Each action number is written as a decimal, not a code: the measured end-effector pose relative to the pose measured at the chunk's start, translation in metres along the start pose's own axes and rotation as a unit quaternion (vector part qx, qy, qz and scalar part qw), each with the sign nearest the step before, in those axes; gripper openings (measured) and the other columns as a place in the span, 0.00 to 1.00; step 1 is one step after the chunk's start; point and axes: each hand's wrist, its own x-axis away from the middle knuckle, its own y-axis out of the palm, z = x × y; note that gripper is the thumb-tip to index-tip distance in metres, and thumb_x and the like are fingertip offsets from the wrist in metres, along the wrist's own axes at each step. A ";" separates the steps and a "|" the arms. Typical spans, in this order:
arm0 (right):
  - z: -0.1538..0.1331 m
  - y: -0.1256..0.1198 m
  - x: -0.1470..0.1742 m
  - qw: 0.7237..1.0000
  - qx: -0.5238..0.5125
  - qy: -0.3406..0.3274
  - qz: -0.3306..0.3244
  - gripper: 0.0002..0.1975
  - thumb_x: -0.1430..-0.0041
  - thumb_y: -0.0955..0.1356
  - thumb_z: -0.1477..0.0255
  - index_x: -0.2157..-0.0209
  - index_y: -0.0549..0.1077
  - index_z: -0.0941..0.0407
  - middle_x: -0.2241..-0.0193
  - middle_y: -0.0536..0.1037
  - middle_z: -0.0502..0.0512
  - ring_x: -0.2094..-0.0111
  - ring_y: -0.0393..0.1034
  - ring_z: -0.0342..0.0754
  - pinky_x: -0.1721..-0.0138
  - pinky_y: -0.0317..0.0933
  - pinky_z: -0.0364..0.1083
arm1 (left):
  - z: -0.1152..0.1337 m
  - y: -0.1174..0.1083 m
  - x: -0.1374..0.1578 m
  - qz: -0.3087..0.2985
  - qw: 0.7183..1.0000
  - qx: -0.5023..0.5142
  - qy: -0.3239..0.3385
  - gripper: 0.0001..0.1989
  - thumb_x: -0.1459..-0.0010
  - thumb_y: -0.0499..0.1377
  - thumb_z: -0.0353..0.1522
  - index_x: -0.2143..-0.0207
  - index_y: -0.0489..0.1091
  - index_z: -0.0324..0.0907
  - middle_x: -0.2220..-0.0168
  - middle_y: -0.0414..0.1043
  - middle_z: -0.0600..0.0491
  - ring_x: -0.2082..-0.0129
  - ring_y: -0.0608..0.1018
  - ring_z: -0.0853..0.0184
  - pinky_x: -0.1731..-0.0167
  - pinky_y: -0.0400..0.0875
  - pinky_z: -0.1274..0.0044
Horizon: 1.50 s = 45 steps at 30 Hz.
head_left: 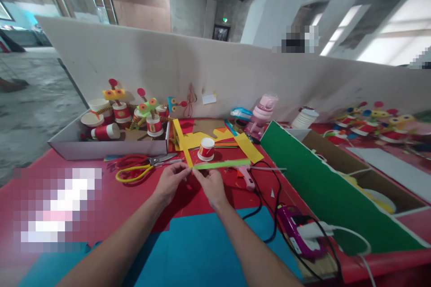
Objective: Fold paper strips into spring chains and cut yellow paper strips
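My left hand [173,180] pinches the lower end of a yellow paper strip [182,141], which slants up and away to the left. My right hand [210,184] is closed on the near end of a green paper strip [224,163], which runs off to the right. The two strip ends meet between my fingertips at about a right angle; whether they overlap or are stuck is hidden by the fingers. Just beyond my hands a red and white paper cup [206,149] stands upside down. A pink glue gun [247,176] lies right of my right hand.
Yellow-handled scissors [134,174] lie left. A white box [111,149] holds paper-cup figures [154,121] at the back left. On the right stand a green box [323,188] and a purple power strip [299,233] with trailing cables. Blue paper [208,246] covers the front; a pink bottle [262,114] stands behind.
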 end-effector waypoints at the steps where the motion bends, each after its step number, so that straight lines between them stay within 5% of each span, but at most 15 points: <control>1: 0.000 -0.001 -0.001 1.000 -0.009 -0.001 -0.010 0.12 0.52 0.71 0.66 0.66 0.77 0.57 0.66 0.81 0.55 0.64 0.74 0.51 0.59 0.65 0.47 | 0.001 -0.001 0.000 0.000 1.000 0.011 -0.003 0.12 0.55 0.67 0.37 0.74 0.71 0.38 0.80 0.68 0.57 0.80 0.66 0.75 0.78 0.60 0.82; 9: 0.000 0.001 -0.003 0.987 -0.129 0.093 -0.016 0.12 0.58 0.73 0.62 0.77 0.74 0.56 0.80 0.76 0.49 0.76 0.68 0.45 0.67 0.64 0.46 | 0.003 0.002 0.003 -0.031 0.999 0.024 -0.020 0.12 0.54 0.67 0.37 0.74 0.71 0.37 0.79 0.70 0.54 0.79 0.68 0.73 0.76 0.62 0.80; 26: 0.002 0.001 -0.002 0.973 -0.188 0.133 -0.023 0.16 0.60 0.76 0.65 0.69 0.74 0.56 0.76 0.75 0.47 0.76 0.67 0.40 0.70 0.63 0.41 | 0.000 0.002 0.000 -0.001 1.000 -0.005 -0.008 0.13 0.57 0.69 0.38 0.77 0.72 0.37 0.80 0.71 0.53 0.81 0.69 0.73 0.78 0.61 0.79; 36: 0.007 0.000 -0.002 0.998 -0.038 0.055 0.016 0.13 0.54 0.74 0.64 0.67 0.77 0.56 0.74 0.77 0.50 0.73 0.69 0.43 0.67 0.64 0.43 | 0.003 0.004 0.002 0.027 0.999 -0.004 -0.019 0.14 0.61 0.70 0.38 0.76 0.75 0.36 0.80 0.71 0.53 0.82 0.67 0.74 0.79 0.59 0.81; 45: 0.003 -0.001 0.000 0.996 -0.009 -0.015 0.082 0.11 0.47 0.70 0.63 0.66 0.74 0.56 0.74 0.76 0.49 0.71 0.70 0.44 0.66 0.63 0.42 | 0.004 0.006 0.007 -0.036 0.999 0.007 -0.014 0.14 0.57 0.69 0.35 0.66 0.76 0.38 0.74 0.73 0.51 0.76 0.70 0.71 0.73 0.66 0.78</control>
